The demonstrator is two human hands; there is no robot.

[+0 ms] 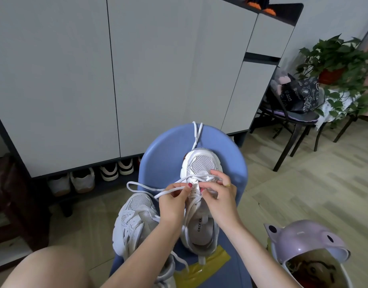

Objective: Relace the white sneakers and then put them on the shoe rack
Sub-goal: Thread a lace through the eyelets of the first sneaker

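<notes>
Item one, white sneaker [201, 196]: it lies toe-away on the blue stool [164, 154] before you, its white lace [196, 134] trailing forward over the stool's far rim and looping out to the left. Your left hand [173, 202] pinches a lace strand at the eyelets, and your right hand [220, 196], fingers closed, grips the lace on the other side of the tongue. Item two, second sneaker [135, 221]: it rests at the stool's left edge under your left forearm, with the shoe rack [91, 177] beyond against the cabinet.

White sneakers [200, 206] — half-laced, on stool
</notes>
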